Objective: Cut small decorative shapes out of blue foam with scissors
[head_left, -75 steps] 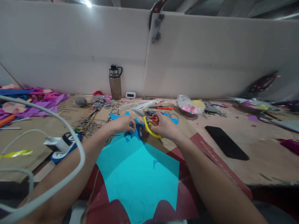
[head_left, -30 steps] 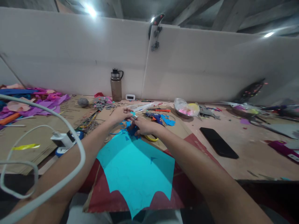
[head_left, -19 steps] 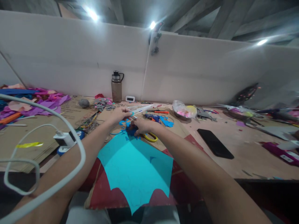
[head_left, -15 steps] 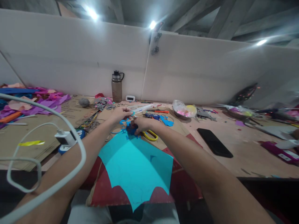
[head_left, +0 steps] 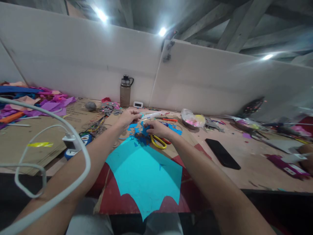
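My left hand point(head_left: 132, 118) is closed in a pinch, with a small light-blue scrap showing at its fingertips. Close beside it, my right hand point(head_left: 156, 128) has its fingers bent together round a darker blue cut-out piece point(head_left: 144, 129). Below both hands lies a large turquoise sheet point(head_left: 149, 176) with a scalloped, pointed edge, like a wing. Several small blue cut pieces point(head_left: 133, 126) are scattered at its top end. Yellow-handled scissors point(head_left: 159, 143) rest just under my right hand, their blades hidden.
A red board point(head_left: 117, 202) lies under the sheet. A white cable point(head_left: 86, 153) loops across the left foreground. A bottle point(head_left: 125, 93) stands by the partition. To the right are a black phone point(head_left: 222, 154), a bowl with plastic bags point(head_left: 192, 120) and a magenta device point(head_left: 287, 166).
My right hand has shifted slightly right and up, with the blue piece lifted in its fingers. My left hand stays pinched. The camera view has tilted a little.
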`<act>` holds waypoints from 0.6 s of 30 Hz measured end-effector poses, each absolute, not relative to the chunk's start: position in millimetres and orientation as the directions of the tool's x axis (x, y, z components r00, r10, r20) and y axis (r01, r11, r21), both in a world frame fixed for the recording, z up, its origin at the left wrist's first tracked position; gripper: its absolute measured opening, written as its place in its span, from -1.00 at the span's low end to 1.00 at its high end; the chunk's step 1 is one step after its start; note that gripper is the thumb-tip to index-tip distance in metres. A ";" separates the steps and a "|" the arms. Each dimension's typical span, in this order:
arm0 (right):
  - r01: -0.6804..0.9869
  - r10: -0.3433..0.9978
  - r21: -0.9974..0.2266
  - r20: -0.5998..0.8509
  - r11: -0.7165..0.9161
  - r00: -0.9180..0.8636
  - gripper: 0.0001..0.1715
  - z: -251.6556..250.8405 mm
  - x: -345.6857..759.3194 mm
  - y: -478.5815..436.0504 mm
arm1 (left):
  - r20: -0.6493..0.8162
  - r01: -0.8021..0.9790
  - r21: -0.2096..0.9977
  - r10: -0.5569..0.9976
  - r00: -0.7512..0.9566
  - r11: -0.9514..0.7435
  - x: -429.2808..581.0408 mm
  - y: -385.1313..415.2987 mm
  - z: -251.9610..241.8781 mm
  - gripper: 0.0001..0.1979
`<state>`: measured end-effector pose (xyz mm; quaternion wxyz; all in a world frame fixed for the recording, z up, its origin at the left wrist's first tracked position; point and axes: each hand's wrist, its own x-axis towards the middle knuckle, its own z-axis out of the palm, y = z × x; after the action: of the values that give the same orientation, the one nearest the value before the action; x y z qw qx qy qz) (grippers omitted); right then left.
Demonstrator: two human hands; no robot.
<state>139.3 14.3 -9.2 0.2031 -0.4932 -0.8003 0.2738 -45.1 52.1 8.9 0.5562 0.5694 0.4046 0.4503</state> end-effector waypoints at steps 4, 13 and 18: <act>0.559 0.952 -0.783 0.132 0.272 -0.277 -0.89 -22.7 144.2 11.2 | 0.092 -0.107 0.992 0.951 0.294 -0.063 -43.8 50.8 10.0 -0.76; 0.272 0.971 -0.933 0.240 0.237 -0.022 -0.65 -29.7 157.3 5.2 | 0.102 -0.187 0.982 0.932 0.348 -0.038 -23.9 36.3 -2.0 -0.73; 0.203 0.936 -0.916 0.351 0.345 -0.005 -0.75 -22.3 156.4 -0.6 | 0.106 -0.100 0.992 0.926 0.363 -0.075 -14.8 29.4 -11.2 -0.69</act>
<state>156.4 -0.6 -22.3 0.5358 -0.4586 -0.6208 0.3423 -14.8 29.4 -11.2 0.5816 0.5858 0.3526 0.4408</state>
